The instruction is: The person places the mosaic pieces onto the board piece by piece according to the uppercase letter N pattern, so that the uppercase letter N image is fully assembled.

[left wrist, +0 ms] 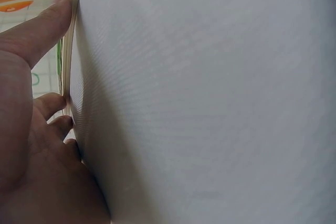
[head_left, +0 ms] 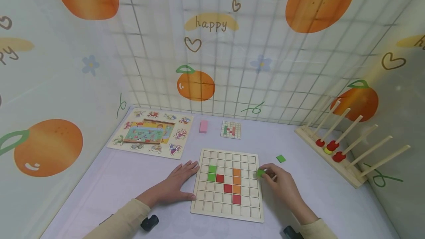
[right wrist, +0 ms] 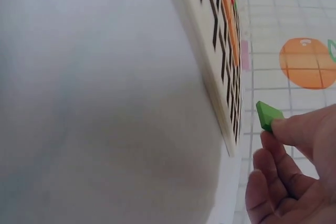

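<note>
A square wooden grid board (head_left: 219, 207) lies in the middle of the table, with green, red and orange square tiles set in some cells. My left hand (head_left: 176, 184) rests flat with fingers spread, its thumb and fingertips touching the board's left edge; the left wrist view shows that thumb (left wrist: 50, 30) against the rim. Just past the right edge, my right hand (head_left: 282, 185) pinches a green square tile (right wrist: 269, 115) between thumb and fingers, raised off the table. Another green tile (head_left: 280, 158) lies loose on the table beyond this hand.
Behind the board lie a small pattern card (head_left: 231, 130) and a pink block (head_left: 203, 126). An animal picture puzzle (head_left: 151, 132) is at the back left. A wooden peg rack (head_left: 332, 154) with red and yellow beads stands at the right. Patterned curtains over a wire grid surround the table.
</note>
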The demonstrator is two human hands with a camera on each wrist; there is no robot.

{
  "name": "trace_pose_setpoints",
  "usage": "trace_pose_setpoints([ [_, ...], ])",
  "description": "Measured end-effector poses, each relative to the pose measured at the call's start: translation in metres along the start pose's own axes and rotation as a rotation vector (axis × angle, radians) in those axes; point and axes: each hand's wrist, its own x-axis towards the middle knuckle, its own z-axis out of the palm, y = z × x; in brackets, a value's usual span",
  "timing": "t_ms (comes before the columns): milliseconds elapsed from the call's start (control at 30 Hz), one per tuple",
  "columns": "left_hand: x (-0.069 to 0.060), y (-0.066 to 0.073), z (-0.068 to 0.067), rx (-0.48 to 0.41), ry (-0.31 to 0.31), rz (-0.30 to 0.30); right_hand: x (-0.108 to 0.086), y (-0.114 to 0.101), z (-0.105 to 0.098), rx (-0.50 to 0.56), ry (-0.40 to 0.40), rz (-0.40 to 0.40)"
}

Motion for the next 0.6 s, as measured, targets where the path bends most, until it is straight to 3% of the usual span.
trace_pose_setpoints([
  [600, 0.000, 0.001, -0.001, -0.005, 0.009, 0.020, -0.002, -0.024, 0.016, 0.064, -0.001, -0.110],
])
